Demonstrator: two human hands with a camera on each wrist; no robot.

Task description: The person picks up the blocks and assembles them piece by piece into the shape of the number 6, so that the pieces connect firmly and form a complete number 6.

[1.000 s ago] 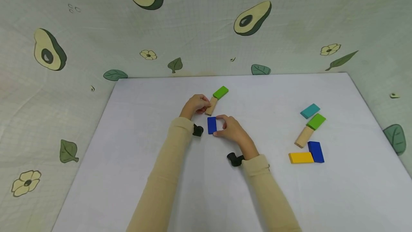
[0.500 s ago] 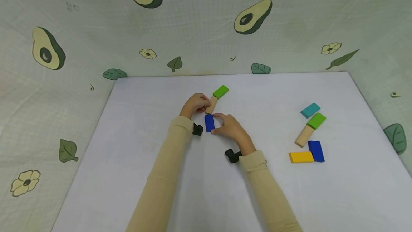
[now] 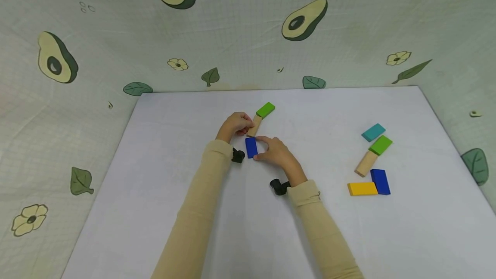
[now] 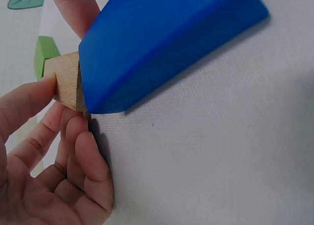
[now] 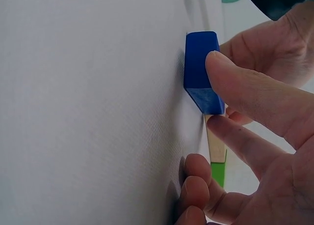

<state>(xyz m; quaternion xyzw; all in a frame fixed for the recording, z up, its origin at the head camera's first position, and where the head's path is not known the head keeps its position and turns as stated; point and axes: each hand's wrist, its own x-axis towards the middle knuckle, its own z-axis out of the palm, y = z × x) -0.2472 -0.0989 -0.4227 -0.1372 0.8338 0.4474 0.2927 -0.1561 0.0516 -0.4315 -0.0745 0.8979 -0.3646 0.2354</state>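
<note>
In the head view, my right hand (image 3: 277, 154) pinches a blue wooden block (image 3: 251, 147) by its two ends, between thumb and index finger. The block's far end meets the near end of a plain wooden block (image 3: 255, 126). My left hand (image 3: 235, 125) holds that plain block from the left with thumb and index finger; its other fingers are curled beneath. A green block (image 3: 265, 110) touches the plain one at its far end, angled to the right. The left wrist view shows the blue block (image 4: 162, 43) up against the plain block (image 4: 63, 80).
On the right of the white table (image 3: 155, 175) lies a second group: a teal block (image 3: 373, 132), a green block (image 3: 380, 145), a plain wooden block (image 3: 366, 164), a blue block (image 3: 381, 181) and a yellow block (image 3: 362, 189). Avocado-print cloth (image 3: 240, 25) hangs behind the table.
My right hand has shifted the blue block left and slightly away from me, up to the plain block, and turned it a little. The left hand stays in place on the plain block.
</note>
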